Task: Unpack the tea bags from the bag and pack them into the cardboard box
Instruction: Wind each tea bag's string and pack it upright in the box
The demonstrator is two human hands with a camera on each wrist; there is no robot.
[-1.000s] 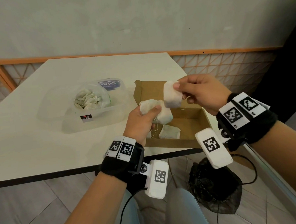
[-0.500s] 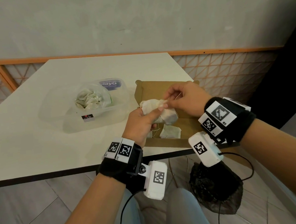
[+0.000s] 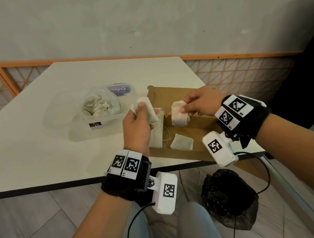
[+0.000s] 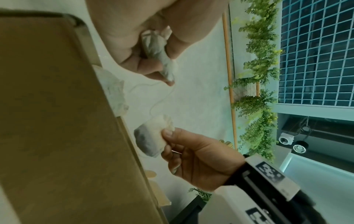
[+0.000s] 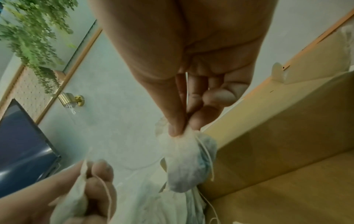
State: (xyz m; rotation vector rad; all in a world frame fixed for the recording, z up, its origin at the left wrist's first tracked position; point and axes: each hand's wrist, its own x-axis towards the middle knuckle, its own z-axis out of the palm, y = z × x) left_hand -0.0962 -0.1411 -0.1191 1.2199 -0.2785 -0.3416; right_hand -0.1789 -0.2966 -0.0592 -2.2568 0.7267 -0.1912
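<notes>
My left hand (image 3: 143,111) grips a clump of white tea bags (image 3: 146,113) above the left wall of the open cardboard box (image 3: 180,155). My right hand (image 3: 183,105) pinches one tea bag (image 3: 178,116) by its top edge over the middle of the box. A thin string runs between the two. On the box floor lie one tea bag (image 3: 182,144) and another (image 3: 156,136) along the left wall. In the right wrist view, thumb and finger pinch the hanging tea bag (image 5: 184,160). The left wrist view shows the gripped tea bag (image 4: 156,50).
A clear plastic bag (image 3: 97,107) with several tea bags sits in a clear plastic tub (image 3: 61,122) left of the box on the white table (image 3: 36,152). A black bag (image 3: 229,200) lies on the floor under the table's near edge. The box sits near the table's right corner.
Half a second ago both hands met at the clump. They have since pulled apart: the right hand moved right holding one tea bag, the left moved up and left with the rest.
</notes>
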